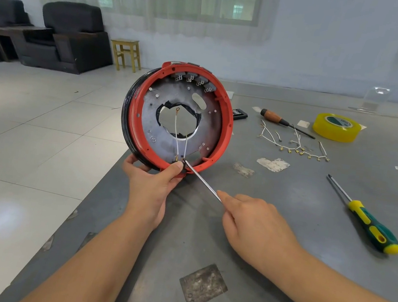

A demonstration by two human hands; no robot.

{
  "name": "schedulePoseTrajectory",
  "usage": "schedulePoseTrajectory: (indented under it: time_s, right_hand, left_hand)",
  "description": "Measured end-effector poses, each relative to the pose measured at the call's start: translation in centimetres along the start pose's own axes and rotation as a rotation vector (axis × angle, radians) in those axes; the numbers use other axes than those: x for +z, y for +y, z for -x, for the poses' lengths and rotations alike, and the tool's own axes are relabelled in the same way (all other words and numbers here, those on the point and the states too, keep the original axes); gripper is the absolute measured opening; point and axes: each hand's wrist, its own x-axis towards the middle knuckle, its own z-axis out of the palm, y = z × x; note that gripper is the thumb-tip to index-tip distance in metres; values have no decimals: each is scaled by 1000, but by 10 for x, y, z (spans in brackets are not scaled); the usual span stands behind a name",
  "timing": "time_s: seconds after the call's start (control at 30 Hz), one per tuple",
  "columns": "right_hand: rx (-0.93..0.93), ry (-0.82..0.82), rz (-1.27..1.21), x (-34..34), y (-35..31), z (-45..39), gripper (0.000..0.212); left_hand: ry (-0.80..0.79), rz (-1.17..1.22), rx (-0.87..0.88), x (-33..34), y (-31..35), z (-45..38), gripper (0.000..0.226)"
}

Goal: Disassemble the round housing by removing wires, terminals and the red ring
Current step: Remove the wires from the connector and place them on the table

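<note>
The left hand (pixel 149 182) grips the round housing (pixel 177 117) upright at the surface (pixel 282 238) edge; the right hand (pixel 256 224) holds a thin screwdriver (pixel 201 180) against its terminals (pixel 178 158). Loose wires (pixel 295 144), yellow tape (pixel 336 127) and two screwdrivers (pixel 370 224) lie behind; no writing legible.

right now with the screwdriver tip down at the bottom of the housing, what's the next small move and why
Probably lever the tip gently to free the terminal there. The right hand holds the screwdriver with its tip at the brass terminal where two white wires end, inside the red ring. The left hand grips the housing at that spot, thumb beside the tip, so go slowly.
</note>
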Motion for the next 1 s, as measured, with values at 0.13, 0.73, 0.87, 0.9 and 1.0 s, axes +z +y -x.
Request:
schedulePoseTrajectory:
  time_s: [0.13, 0.73, 0.87, 0.9, 1.0]
  right_hand:
    - [9, -1, -92, -2, 5, 0, 46]
    - [-307, 0, 122, -19, 58, 1, 41]
    - [-323, 14, 98, -17, 63, 0, 37]
    - [-316, 21, 80, -15, 64, 0, 36]
    - [-300, 37, 63, -13, 63, 1, 34]
  left_hand:
    - [5, 4, -10, 1, 0, 0, 78]
    - [10, 109, -60, -3, 5, -2, 72]
    - [-8, 99, -67, -5, 5, -4, 70]
    - [-15, 98, -70, -5, 5, -4, 71]
    - [-49, 85, -82, -6, 3, -4, 72]
